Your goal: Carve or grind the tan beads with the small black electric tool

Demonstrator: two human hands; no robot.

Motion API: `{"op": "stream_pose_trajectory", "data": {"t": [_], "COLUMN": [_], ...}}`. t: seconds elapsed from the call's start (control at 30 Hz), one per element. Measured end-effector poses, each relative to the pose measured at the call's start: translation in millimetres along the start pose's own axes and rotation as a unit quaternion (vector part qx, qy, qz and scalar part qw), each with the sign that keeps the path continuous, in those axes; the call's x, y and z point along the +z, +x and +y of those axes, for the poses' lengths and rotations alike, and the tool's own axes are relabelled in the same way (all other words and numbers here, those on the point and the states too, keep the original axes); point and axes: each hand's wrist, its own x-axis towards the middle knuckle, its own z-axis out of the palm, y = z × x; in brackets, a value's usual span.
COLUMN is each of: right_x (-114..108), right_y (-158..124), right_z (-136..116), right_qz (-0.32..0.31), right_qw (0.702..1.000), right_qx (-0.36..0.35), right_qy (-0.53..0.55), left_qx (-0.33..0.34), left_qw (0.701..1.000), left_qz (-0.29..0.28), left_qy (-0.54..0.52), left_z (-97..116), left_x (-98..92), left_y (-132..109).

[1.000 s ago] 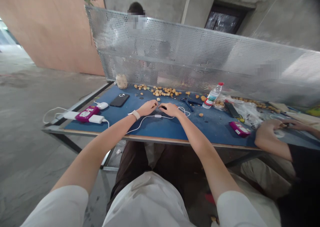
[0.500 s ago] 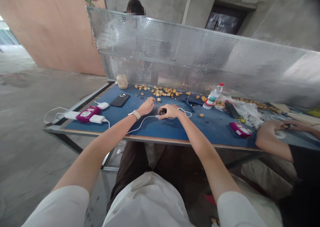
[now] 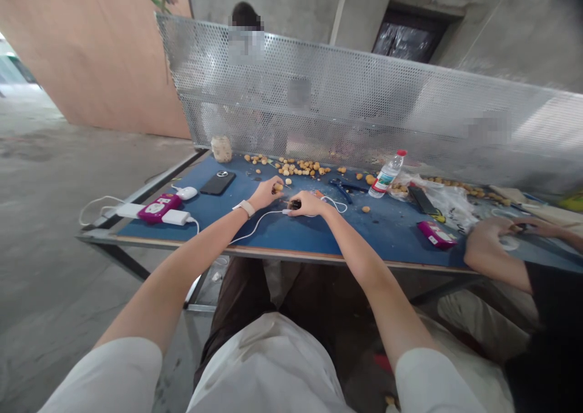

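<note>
Over the middle of the blue table, my left hand [image 3: 268, 194], with a pale band at the wrist, has its fingers closed on a small yellow-brown round piece [image 3: 277, 188]. It resembles the pieces in the pile [image 3: 303, 167] behind it; its exact kind is too small to tell. Just to the right, my right hand [image 3: 308, 203] is wrapped round a dark object [image 3: 295, 204], mostly hidden by the fingers. A white cable [image 3: 257, 226] reaches that hand from the table's front edge. A single pale round piece [image 3: 288, 181] lies just beyond both hands.
To the left are a black phone [image 3: 218, 183], a magenta device [image 3: 159, 208] and a white mouse-shaped item [image 3: 186, 193]. A bottle [image 3: 387, 175] and dark blue pliers [image 3: 342, 189] stand or lie to the right. Perforated metal [image 3: 328, 97] borders the back. A co-worker's arms [image 3: 496, 243] are at the right.
My left hand has drawn its fingers together and now has a yellow-brown piece between them. My right hand stays nearly where it was, still round the dark object.
</note>
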Motion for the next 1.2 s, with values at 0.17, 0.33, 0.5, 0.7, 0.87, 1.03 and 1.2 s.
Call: {"op": "stream_pose_trajectory", "data": {"t": [0.17, 0.33, 0.5, 0.7, 0.87, 1.03, 1.2], "right_x": [1, 2, 2, 2, 2, 4, 5], "right_y": [1, 3, 2, 2, 2, 3, 4], "right_z": [2, 5, 7, 14, 17, 17, 21], "right_qz": [-0.004, 0.006, 0.038, 0.057, 0.098, 0.097, 0.097], "right_qw": [1.0, 1.0, 0.998, 0.995, 0.989, 0.988, 0.984], "right_qx": [-0.009, -0.01, -0.034, -0.026, -0.011, -0.028, -0.023], "right_qy": [0.003, -0.011, 0.021, 0.076, 0.106, 0.117, 0.146], "left_qx": [-0.007, 0.001, -0.015, 0.002, -0.011, -0.017, -0.007], "left_qw": [1.0, 0.999, 0.999, 0.992, 0.989, 0.991, 0.993], "left_qz": [-0.001, -0.021, -0.027, -0.088, -0.112, -0.112, -0.1], "left_qy": [-0.011, 0.035, 0.01, -0.095, -0.1, -0.07, -0.062], "left_z": [-3, -5, 0, 10, 17, 21, 19], "left_x": [-1.8, -2.7, 0.4, -3.5, -6.9, -8.2, -7.4], "left_y": [2, 5, 2, -7, -8, -8, -6]}}
